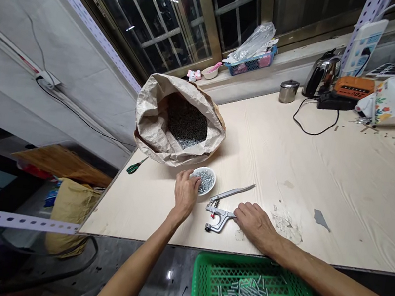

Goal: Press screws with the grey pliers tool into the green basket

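Note:
My left hand (185, 193) rests on the near rim of a small white bowl (204, 180) full of tiny metal parts, with its fingers curled at the rim. My right hand (251, 219) lies on the pale wooden table (324, 198), fingertips touching the handle end of a metal hand press tool (223, 207). I cannot make out whether either hand pinches anything. Behind the bowl stands an open brown paper sack (177, 120) holding a heap of dark small metal parts.
A green plastic basket (206, 279) with several small metal tubes sits below the table's front edge. Green-handled scissors (136, 166) lie at the left edge. A kettle (322, 72), steel cup (288, 91), black cable (313, 126) and bags crowd the far right.

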Tool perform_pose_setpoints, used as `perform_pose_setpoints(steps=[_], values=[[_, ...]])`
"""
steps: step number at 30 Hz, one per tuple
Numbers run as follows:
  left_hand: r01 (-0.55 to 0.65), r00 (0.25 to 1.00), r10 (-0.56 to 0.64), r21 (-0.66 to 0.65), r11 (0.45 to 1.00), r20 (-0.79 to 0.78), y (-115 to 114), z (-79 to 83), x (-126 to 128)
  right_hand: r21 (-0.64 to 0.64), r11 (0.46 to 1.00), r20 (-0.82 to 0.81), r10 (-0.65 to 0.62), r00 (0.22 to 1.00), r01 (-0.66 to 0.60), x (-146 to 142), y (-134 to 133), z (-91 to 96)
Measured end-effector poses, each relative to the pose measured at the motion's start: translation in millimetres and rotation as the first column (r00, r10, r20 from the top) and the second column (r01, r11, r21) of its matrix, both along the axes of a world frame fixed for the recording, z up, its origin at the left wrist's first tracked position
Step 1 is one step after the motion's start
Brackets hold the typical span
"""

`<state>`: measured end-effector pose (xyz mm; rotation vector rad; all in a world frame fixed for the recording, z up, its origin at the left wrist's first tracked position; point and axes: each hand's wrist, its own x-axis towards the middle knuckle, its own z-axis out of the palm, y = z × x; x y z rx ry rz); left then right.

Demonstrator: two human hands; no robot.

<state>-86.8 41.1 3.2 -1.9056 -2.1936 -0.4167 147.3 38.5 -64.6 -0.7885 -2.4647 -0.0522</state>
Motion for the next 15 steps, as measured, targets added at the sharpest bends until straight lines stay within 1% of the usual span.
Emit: perform_pose_setpoints(steps=[3, 6, 8, 11, 15], values=[[-0.029, 0.998, 0.028, -0.017, 0.999, -0.064, 4.1, 6.1, 2.6, -0.001, 1.0, 0.0, -0.003, 1.0, 0.003, 0.0, -0.1, 0.2], [-0.086, 0.989, 0.074, -0.091, 0.992, -0.128, 7.6, 8.7, 8.3, 0.0, 1.0, -0.008, -0.005, 1.0, 0.005, -0.1, 0.0, -0.5], [-0.129, 0.984, 0.108, -0.155, 0.979, -0.138, 9.5, 9.1, 12.4, 0.008, 1.0, -0.011, -0.002, 1.0, 0.002, -0.1, 0.1, -0.8], [-0.156, 0.987, 0.141, -0.252, 0.955, -0.076, 12.6, 10.6, 16.7, 0.017, 1.0, -0.015, -0.004, 1.0, 0.005, -0.1, 0.3, -0.6], [-0.139, 0.987, 0.16, -0.336, 0.931, 0.035, 16.4, 13.7, 16.7, 0.021, 1.0, -0.011, -0.008, 1.0, 0.008, -0.4, 0.7, -0.7]])
